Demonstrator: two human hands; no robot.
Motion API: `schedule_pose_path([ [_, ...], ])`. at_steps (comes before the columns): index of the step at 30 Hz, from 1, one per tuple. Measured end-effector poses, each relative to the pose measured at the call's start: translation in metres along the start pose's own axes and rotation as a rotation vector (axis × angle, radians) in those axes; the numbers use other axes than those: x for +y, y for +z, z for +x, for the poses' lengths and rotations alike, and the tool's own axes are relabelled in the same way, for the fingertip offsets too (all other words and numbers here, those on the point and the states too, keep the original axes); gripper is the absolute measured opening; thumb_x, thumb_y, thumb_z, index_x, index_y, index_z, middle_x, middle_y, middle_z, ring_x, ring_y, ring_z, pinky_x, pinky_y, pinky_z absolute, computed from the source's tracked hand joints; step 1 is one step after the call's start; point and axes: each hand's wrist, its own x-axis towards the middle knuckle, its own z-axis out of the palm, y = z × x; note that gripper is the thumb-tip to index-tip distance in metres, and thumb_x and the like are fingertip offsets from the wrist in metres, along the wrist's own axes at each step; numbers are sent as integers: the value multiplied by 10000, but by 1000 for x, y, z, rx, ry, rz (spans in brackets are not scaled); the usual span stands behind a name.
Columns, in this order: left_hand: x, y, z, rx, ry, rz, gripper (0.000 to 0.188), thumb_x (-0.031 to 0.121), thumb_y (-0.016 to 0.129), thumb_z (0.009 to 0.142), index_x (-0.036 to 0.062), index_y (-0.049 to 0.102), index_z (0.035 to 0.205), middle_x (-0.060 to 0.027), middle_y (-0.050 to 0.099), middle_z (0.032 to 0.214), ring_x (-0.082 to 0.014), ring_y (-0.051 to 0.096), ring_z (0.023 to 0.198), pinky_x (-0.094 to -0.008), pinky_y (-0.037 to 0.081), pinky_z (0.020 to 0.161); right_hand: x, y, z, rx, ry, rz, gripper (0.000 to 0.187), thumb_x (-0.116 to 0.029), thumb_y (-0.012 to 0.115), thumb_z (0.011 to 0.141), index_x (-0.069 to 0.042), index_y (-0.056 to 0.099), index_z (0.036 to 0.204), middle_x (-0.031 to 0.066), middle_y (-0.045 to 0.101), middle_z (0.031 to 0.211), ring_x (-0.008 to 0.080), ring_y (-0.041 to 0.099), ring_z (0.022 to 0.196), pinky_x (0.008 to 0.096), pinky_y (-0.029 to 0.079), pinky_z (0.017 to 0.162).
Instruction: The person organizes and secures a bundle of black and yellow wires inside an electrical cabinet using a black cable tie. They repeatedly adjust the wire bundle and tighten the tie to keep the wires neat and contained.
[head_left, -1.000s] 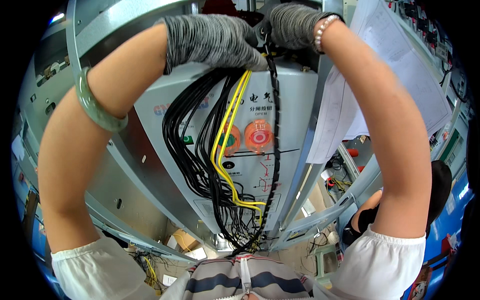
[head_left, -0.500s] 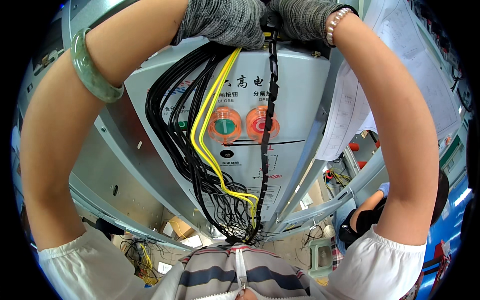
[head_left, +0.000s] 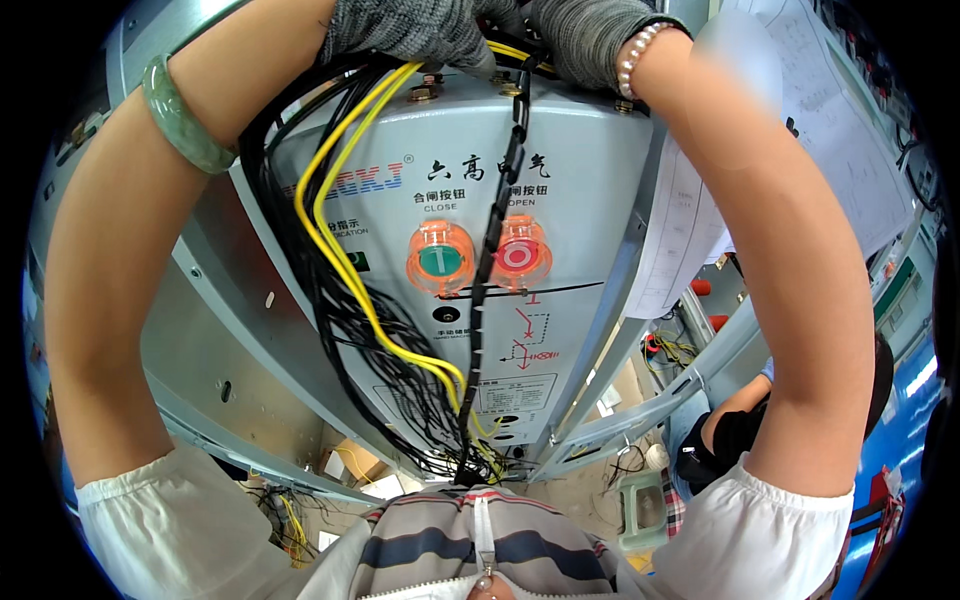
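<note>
At the top edge my left hand (head_left: pixel 410 28), in a grey knitted glove, is closed on a bundle of black wires (head_left: pixel 290 180) and yellow wires (head_left: pixel 335 215). The wires hang from it in a loop down the front of a grey metal switchgear panel (head_left: pixel 590 180). My right hand (head_left: pixel 592 40), gloved alike, curls round the same bundle just to the right. Its fingertips are hidden. Yellow strands show between the two hands. From there a black spiral-wrapped cable (head_left: pixel 496 220) runs down past the orange-ringed green button (head_left: pixel 440 259) and red button (head_left: pixel 520 257).
Bolts (head_left: pixel 423 93) stand on the panel's top edge. Paper drawings (head_left: pixel 680 225) hang at the right. A metal frame (head_left: pixel 640 400) borders the panel. Beyond it, low on the right, are another person's arm (head_left: pixel 735 415) and a green stool (head_left: pixel 640 510).
Both hands have shifted a little left and drawn apart. The wire loop and the spiral-wrapped cable have swung left, uncovering more of the panel's lettering and the buttons.
</note>
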Motion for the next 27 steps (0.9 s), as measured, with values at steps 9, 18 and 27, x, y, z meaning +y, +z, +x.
schedule_pose_path([
  [9, -5, -9, 7, -176, 39, -1, 534, 118, 619, 802, 135, 508, 1324, -117, 656, 1049, -218, 630, 858, -327, 513, 790, 4, -9, -20, 52, -124, 88, 237, -154, 604, 793, -132, 682, 1016, 149, 691, 922, 314, 665, 884, 416, 521, 745],
  [18, 1, -3, 34, -104, 276, 492, 606, 31, 602, 727, 133, 500, 1315, -144, 643, 1096, -278, 618, 912, -353, 487, 841, 21, 0, -14, 63, -39, -88, 186, -110, 636, 760, -137, 705, 931, 145, 690, 869, 315, 667, 831, 413, 523, 728],
  [27, -15, -19, 40, -212, 186, 55, 536, 15, 587, 738, 72, 553, 1269, -116, 654, 1021, -210, 597, 887, -325, 488, 799, 14, -24, -31, -188, -172, 63, 166, -116, 640, 705, -40, 682, 846, 175, 660, 725, 329, 656, 720, 405, 526, 657],
])
